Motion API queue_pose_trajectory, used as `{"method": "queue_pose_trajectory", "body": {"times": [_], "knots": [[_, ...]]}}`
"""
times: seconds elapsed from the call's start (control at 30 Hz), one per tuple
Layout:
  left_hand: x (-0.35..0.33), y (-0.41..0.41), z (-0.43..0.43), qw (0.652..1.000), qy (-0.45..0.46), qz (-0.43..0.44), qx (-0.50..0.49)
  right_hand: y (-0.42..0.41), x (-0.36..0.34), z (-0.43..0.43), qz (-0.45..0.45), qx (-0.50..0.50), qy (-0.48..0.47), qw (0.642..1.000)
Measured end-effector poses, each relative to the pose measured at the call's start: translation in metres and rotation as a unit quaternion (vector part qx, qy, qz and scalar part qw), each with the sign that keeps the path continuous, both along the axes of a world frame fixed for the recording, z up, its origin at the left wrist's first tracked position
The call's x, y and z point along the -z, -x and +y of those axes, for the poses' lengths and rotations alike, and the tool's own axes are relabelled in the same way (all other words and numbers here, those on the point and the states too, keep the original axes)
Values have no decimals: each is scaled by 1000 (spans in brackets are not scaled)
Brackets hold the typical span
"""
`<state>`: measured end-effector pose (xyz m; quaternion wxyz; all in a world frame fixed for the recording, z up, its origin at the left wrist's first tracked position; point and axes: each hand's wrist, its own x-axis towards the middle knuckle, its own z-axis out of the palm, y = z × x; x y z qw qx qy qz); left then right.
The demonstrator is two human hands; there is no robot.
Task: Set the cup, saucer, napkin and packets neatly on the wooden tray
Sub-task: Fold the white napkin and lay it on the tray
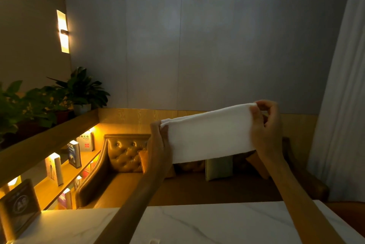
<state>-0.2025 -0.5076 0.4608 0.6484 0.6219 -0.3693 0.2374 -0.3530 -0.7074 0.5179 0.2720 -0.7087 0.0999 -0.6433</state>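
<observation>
A white napkin point(209, 133), folded into a long band, is held up in the air in front of me, above the far edge of the table. My left hand point(158, 141) pinches its left end, and my right hand point(266, 127) pinches its upper right corner, fingers curled over the edge. The napkin slopes up toward the right. The cup, saucer, packets and wooden tray are out of view.
A white marble table point(197, 224) fills the bottom. Behind it stands a tufted brown leather sofa point(122, 157) with cushions. A lit wooden bookshelf point(65, 166) and potted plants point(79, 89) are on the left, a framed sign point(19, 208) at bottom left, a curtain point(339, 105) on the right.
</observation>
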Motion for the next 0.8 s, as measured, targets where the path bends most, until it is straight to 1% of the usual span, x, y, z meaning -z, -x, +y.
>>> {"method": "queue_pose_trajectory", "body": {"times": [0.1, 0.17, 0.27, 0.37, 0.4, 0.5, 0.57, 0.67, 0.7, 0.73, 0.8], "knots": [[-2, -10, 4, 994, -73, -22, 73, 1, 3, -9, 4, 17, -7, 1000], [-2, -12, 6, 989, -104, -7, 109, 1, 6, -13, 7, 25, -9, 1000], [-2, -6, 8, 976, -111, 75, 170, 0, 9, -18, 16, 27, -10, 999], [-4, 3, 12, 948, -80, 194, 241, -2, 12, -21, 32, 12, -10, 999], [-5, 5, 14, 939, -77, 216, 256, -2, 13, -22, 37, 6, -12, 999], [-5, 8, 18, 917, -97, 238, 305, -2, 12, -27, 47, 2, -11, 999], [-3, 8, 19, 918, -129, 220, 305, -2, 12, -28, 52, 4, 0, 999], [1, 3, 18, 945, -212, 134, 209, -5, 11, -29, 66, 11, 26, 997], [3, 1, 17, 950, -214, 135, 186, -6, 12, -30, 76, 14, 37, 996], [4, 0, 16, 950, -204, 157, 178, -7, 13, -31, 89, 16, 50, 995], [4, -1, 16, 940, -154, 233, 198, -9, 15, -33, 121, 27, 82, 989]]}}
